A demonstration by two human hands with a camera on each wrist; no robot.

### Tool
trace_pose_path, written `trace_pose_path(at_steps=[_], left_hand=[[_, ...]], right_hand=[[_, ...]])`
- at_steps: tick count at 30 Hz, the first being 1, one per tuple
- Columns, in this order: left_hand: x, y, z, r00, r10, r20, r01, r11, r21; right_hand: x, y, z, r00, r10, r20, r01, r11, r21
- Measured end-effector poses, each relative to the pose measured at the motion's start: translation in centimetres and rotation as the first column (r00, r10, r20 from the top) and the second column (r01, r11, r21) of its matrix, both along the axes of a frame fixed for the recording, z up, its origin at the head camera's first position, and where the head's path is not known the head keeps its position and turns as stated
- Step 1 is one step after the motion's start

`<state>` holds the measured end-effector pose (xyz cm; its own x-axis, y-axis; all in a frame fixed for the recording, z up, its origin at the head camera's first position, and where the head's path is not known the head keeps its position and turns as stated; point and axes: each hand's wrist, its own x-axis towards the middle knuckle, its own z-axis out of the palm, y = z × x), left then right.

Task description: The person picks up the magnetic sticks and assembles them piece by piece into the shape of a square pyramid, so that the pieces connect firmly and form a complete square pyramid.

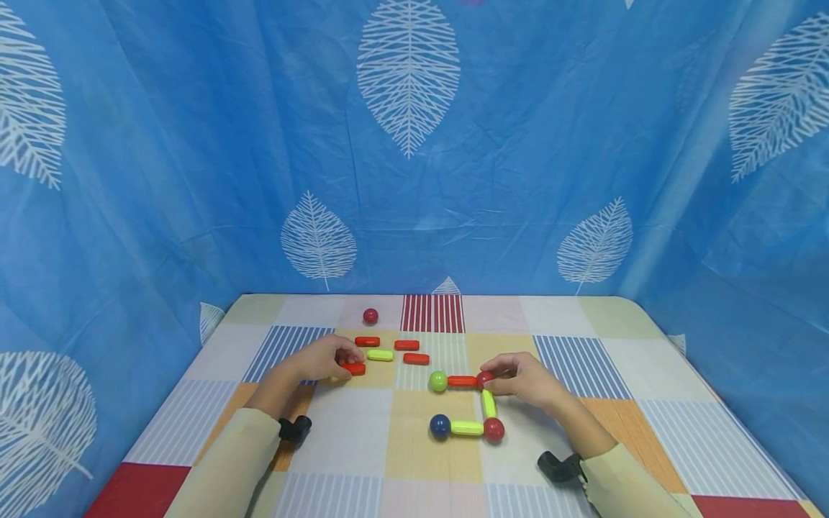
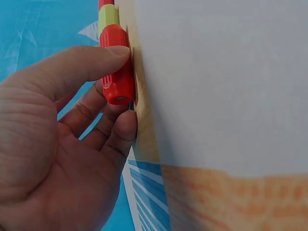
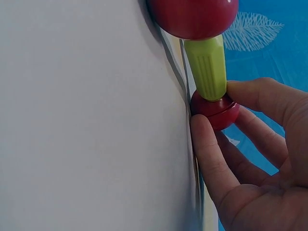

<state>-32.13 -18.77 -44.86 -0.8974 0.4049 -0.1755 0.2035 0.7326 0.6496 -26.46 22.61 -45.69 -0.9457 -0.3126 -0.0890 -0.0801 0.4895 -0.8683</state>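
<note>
My left hand point(image 1: 322, 359) pinches a red rod point(image 1: 353, 369) with ribbed sides, low over the cloth at the left; the left wrist view shows the thumb across the rod point(image 2: 117, 82). With thumb and fingers, my right hand point(image 1: 523, 379) grips a red ball point(image 3: 216, 114). That ball belongs to a joined chain: a green ball point(image 1: 438, 381), a red rod point(image 1: 462, 381), the gripped ball, a yellow-green rod point(image 1: 488, 404), another red ball point(image 1: 494, 430), a yellow-green rod point(image 1: 467, 429) and a blue ball point(image 1: 440, 427). The chain's left side is unjoined.
Beyond my left hand lie a red rod point(image 1: 367, 342), a yellow-green rod point(image 1: 380, 355) and two more red rods, one farther point(image 1: 406, 345), one nearer point(image 1: 416, 359). A loose red ball point(image 1: 370, 316) sits farther back. Blue curtains point(image 1: 505, 180) surround the patchwork-covered table point(image 1: 337, 446).
</note>
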Motion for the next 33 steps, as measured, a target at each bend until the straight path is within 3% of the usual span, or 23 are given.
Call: trace_pose_path(at_steps=[6,15,21,27,33], left_hand=[[0.0,0.0,-0.1,1.000,-0.030,0.004,0.030,1.000,0.004],[0.8,0.7,0.2,0.999,-0.038,-0.008,0.038,0.999,-0.008],[1.4,1.9,0.4,0.994,-0.099,-0.052,0.103,0.993,0.066],[2.3,3.5,0.3,0.991,-0.117,-0.064,0.126,0.981,0.150],[3.1,4.9,0.1,0.994,-0.111,-0.018,0.112,0.953,0.280]], right_hand=[[-0.1,0.0,-0.2,1.000,-0.010,0.006,0.010,1.000,0.012],[0.0,0.0,-0.1,1.000,-0.022,0.011,0.022,1.000,0.019],[0.1,-0.1,0.0,1.000,-0.029,0.012,0.028,0.999,0.025],[0.2,-0.1,0.0,1.000,-0.013,0.002,0.013,1.000,0.015],[0.1,0.0,0.1,1.000,-0.010,0.009,0.010,1.000,0.019]])
